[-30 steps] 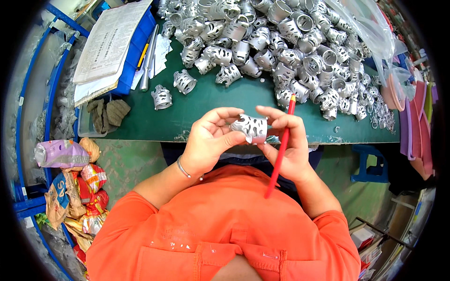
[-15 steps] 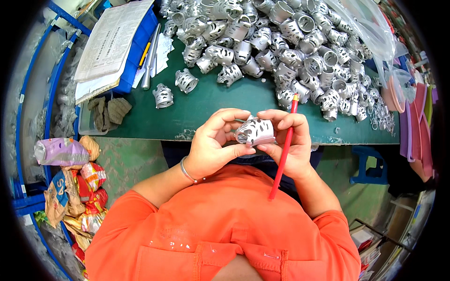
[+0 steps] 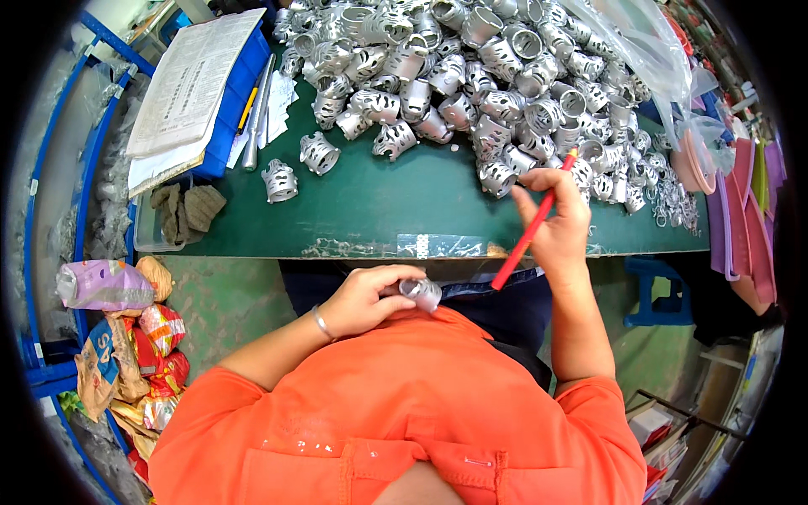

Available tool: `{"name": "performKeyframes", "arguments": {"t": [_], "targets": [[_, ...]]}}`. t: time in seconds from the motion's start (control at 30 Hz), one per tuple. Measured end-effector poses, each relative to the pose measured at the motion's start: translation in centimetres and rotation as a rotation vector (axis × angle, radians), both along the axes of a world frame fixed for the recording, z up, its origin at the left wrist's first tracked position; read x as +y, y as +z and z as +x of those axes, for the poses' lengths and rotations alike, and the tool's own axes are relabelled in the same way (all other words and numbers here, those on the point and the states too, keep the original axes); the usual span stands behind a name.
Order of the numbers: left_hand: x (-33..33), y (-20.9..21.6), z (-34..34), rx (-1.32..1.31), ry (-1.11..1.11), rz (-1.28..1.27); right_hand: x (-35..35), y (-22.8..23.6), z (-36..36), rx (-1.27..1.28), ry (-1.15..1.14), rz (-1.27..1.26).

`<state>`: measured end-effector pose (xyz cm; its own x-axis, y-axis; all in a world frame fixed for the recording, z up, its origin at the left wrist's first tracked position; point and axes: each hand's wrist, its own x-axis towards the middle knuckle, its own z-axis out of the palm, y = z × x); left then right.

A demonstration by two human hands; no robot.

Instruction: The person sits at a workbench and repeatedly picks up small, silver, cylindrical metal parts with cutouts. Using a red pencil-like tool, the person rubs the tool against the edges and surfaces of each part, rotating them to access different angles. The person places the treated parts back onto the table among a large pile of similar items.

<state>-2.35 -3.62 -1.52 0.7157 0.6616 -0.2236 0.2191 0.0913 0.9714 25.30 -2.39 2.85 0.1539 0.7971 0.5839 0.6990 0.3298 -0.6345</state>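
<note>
My left hand (image 3: pixel 370 296), low in front of the orange shirt, grips a small silver metal sleeve (image 3: pixel 421 293) between thumb and fingers. Over the table's front part, my right hand (image 3: pixel 557 223) holds a slim red stick (image 3: pixel 528 244) with a yellowish tip, slanting up to the right. Its thumb and forefinger come close to a silver sleeve (image 3: pixel 497 178) at the pile's near edge; whether they touch it I cannot tell. Behind lies a big heap of cut-out silver sleeves (image 3: pixel 454 76). Two more such sleeves, one upright (image 3: pixel 279 181) and one tilted (image 3: pixel 319 153), stand apart at the left.
On the green table (image 3: pixel 370 198), a blue bin (image 3: pixel 231 109) carries papers, beside a metal rod (image 3: pixel 257 126). A clear tub (image 3: pixel 160 236) with grey cloths is at the left corner. Plastic sheeting (image 3: pixel 640 59) covers the right back. A blue stool (image 3: pixel 656 290) stands below.
The hands have parted. My left hand has drawn the sleeve down toward my body, while my right hand has let go of it and moved up toward the heap, still holding the red stick.
</note>
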Motion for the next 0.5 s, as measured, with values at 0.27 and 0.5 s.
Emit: {"name": "performKeyframes", "arguments": {"t": [0.27,0.5], "targets": [[3.1,-11.2,3.4,0.551,-0.068,0.620,1.2,-0.4,-0.8,-0.464,-0.024,-0.049],[3.4,-9.7,3.1,0.673,-0.308,0.417,-0.8,-0.3,-1.8,0.168,0.068,-0.294]]}}
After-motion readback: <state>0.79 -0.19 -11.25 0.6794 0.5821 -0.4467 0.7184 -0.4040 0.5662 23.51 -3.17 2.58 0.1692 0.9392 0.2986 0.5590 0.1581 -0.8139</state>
